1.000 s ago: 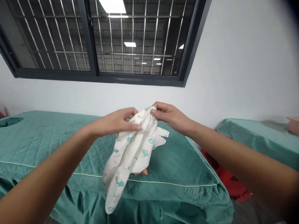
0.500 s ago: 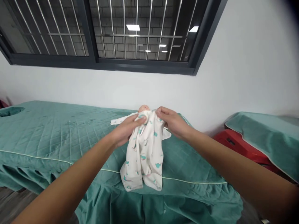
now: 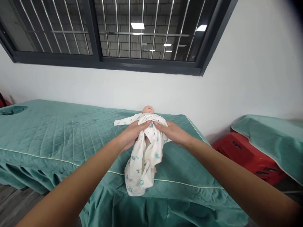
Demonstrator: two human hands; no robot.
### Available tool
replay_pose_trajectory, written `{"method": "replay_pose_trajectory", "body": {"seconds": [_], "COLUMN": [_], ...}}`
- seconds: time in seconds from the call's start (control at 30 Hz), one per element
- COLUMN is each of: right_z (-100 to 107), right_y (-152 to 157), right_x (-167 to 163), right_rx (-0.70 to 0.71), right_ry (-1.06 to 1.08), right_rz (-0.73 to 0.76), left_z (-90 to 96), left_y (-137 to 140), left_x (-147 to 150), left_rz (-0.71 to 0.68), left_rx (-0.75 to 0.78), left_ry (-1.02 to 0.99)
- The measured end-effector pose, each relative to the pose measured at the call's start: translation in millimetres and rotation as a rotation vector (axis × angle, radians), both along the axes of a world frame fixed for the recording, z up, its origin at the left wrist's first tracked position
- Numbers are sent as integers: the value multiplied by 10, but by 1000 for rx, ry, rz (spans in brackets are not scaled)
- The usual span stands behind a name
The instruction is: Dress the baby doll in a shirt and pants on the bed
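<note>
A baby doll lies on a green quilted bed cover, its head [image 3: 148, 109] toward the wall. White baby clothes [image 3: 136, 175] with small green prints cover the doll's body, and one long sleeve [image 3: 124, 121] stretches out to the left. My left hand [image 3: 132, 134] grips the bunched cloth on the left, thumb on top. On the right side my right hand [image 3: 171, 132] pinches the same cloth, its thumb near the other one. The lower part hangs in loose folds to the bed's front edge. A bit of the doll's skin [image 3: 155, 169] shows beside it; most of the body is hidden.
The bed cover [image 3: 59, 132] has a face hole [image 3: 14, 110] at the far left. A white wall and a barred, dark-framed window [image 3: 146, 64] stand behind. To the right are a red plastic object [image 3: 246, 157] and another green-covered surface [image 3: 276, 135].
Both hands have lowered the cloth's top edge toward me, uncovering more of the doll's head. The lower folds have drawn together to the left, and a bit of the doll now shows.
</note>
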State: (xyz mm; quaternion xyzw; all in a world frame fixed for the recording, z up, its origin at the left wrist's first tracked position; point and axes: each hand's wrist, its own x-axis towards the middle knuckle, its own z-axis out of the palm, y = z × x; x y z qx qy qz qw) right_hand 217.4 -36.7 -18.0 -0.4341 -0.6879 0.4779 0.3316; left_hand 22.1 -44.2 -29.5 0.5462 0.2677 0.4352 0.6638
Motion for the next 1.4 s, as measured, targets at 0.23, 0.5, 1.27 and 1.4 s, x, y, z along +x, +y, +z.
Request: {"method": "replay_pose_trajectory", "body": {"seconds": [0.23, 0.5, 1.27, 1.4], "right_z": [-54, -56, -42, -48], "right_y": [52, -136, -292, -220], "right_x": [-19, 56, -23, 58], "right_rx": [47, -194, -178, -105], "right_ry": [158, 274, 370, 473], "right_rz": [-323, 176, 29, -98], "left_z": [-92, -101, -6, 90], "left_y": [-121, 140, -133, -222], "left_x": [72, -101, -58, -81], "left_rz": [-256, 47, -115, -333], "left_rx": [0, -187, -215, -208], "left_ry": [268, -252, -31, 113]}}
